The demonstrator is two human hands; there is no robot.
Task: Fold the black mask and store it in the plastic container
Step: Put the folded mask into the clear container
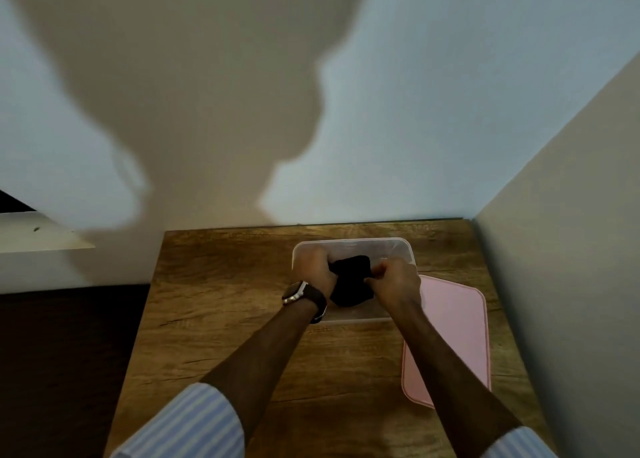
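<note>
Folded mask (350, 281) pinched between left hand (313, 270) and right hand (398, 279), apparently low inside container (353, 244), long axis running near-to-far

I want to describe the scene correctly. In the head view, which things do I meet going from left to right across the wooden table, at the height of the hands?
wristwatch → left hand → black mask → right hand → pink lid
</note>
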